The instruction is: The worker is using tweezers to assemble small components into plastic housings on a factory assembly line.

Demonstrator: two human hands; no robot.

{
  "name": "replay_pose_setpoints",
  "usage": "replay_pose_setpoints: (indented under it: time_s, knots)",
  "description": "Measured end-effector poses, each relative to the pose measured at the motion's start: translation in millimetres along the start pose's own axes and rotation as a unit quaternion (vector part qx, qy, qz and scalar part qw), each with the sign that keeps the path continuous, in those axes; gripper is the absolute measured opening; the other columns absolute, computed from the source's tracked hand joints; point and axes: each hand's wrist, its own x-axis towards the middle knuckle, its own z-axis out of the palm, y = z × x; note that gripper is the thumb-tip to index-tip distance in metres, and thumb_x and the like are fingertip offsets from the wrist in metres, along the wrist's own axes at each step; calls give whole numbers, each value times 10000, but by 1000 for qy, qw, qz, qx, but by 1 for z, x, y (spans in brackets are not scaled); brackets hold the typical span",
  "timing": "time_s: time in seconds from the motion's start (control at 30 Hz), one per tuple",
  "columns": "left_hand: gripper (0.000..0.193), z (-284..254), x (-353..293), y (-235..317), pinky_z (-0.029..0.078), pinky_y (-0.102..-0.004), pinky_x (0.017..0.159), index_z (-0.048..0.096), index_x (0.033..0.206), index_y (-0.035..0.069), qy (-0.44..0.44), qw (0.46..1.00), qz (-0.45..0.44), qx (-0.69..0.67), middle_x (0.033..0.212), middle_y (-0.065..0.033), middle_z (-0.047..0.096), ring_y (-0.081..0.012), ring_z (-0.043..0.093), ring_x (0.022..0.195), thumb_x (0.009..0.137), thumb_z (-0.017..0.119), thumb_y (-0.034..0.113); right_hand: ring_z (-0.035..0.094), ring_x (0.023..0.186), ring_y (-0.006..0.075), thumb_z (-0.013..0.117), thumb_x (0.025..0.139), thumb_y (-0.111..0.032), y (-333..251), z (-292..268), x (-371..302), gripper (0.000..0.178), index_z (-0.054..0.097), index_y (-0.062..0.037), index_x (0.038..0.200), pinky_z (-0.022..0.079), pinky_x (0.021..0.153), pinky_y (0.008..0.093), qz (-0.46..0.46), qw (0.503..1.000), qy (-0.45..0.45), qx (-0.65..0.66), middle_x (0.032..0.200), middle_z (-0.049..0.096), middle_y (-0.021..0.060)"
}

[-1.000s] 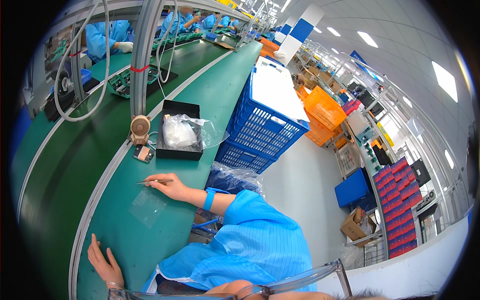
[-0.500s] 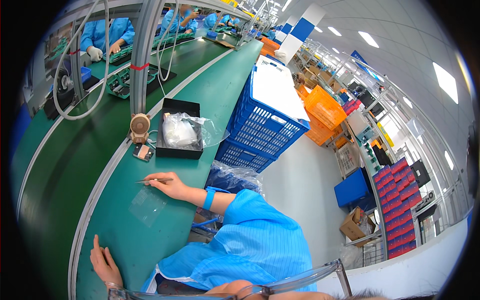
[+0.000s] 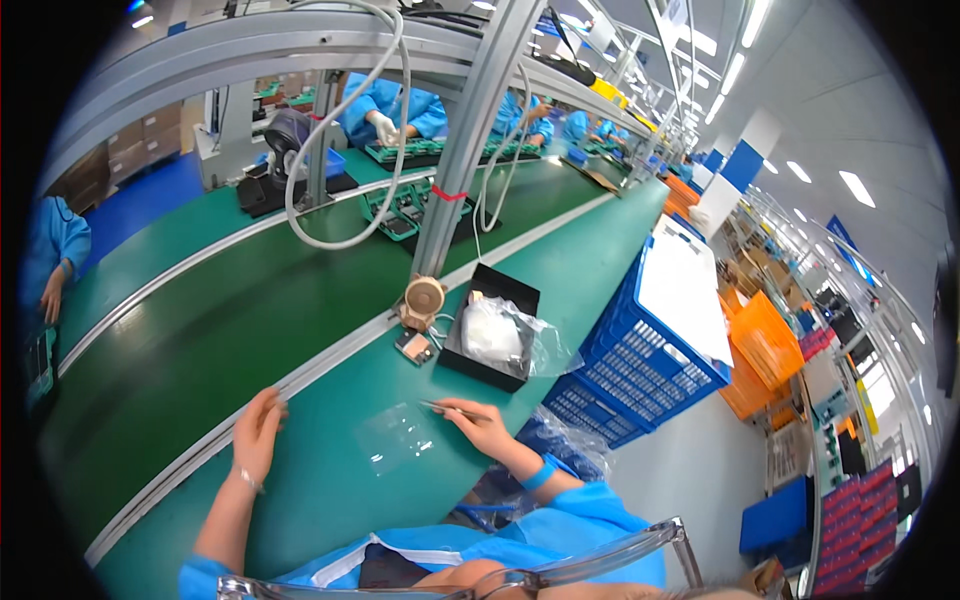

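Note:
My right hand [image 3: 482,428] grips a pair of metal tweezers [image 3: 434,406], whose tips point left, over the green bench near a clear plastic sheet [image 3: 392,446]. The sheet lies flat, with small pale marks on it. At the left, by the metal edge rail of the bench, is my left hand [image 3: 257,435]; its fingers are stretched out and nothing is in it. Beyond the tweezers stands a black box [image 3: 456,367] with a white plastic bag [image 3: 492,330] in it, its clear end hanging over the right side. A small flat dark-and-copper piece [image 3: 413,347] lies beside the box.
A round tan device [image 3: 423,297] sits at the foot of a metal post [image 3: 452,180]. Past the rail runs a dark green conveyor [image 3: 220,330]. Stacked blue crates [image 3: 640,340] stand to the right. Co-workers in blue [image 3: 395,110] sit across the line.
My view has swung left, so the bench appears shifted right. My left hand has moved forward along the rail. The tweezers stay in my right hand near the sheet.

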Motion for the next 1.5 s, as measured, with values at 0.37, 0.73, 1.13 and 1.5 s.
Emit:
replay_pose_setpoints:
  time_s: [0.37, 0.73, 1.13, 1.5]
  knots:
    - [620, 146, 304, -76, 431, -555, 1169, 261, 1602, -48, -31, 849, -302, -433, 1584, -337, 359, -515, 506, 1362, 1082, 492, 199, 696, 1121, 195, 612, 1055, -92, 14, -10, -3, 284, 684, 61, 1284, 549, 973, 310, 51, 991, -7, 125, 1194, 750, 149]
    - [704, 252, 414, -59, 357, -600, 1190, 267, 1606, 8, 37, 842, -297, -450, 1642, -276, 305, -567, 372, 1447, 1046, 592, 285, 686, 1109, 141, 655, 1027, -70, 2, -13, -2, 273, 716, -13, 1287, 537, 964, 287, 56, 994, -20, 89, 1222, 761, 98]
    - [505, 283, 460, -57, 536, -369, 506, 587, 1285, -4, 118, 838, -276, -456, 1116, -173, 643, -287, 646, 722, 956, 754, 341, 702, 1168, 244, 664, 997, -15, 4, -19, 1, 281, 716, -7, 1272, 555, 981, 331, 5, 996, -31, 82, 1286, 728, 141]
    - [200, 217, 436, -81, 403, -292, 470, 673, 981, 62, 128, 894, -268, -335, 753, -30, 532, -146, 510, 598, 897, 786, 205, 705, 1179, 270, 666, 985, 5, -1, -19, 1, 266, 721, 1, 1246, 560, 988, 345, 32, 999, -32, 28, 1270, 732, 159]
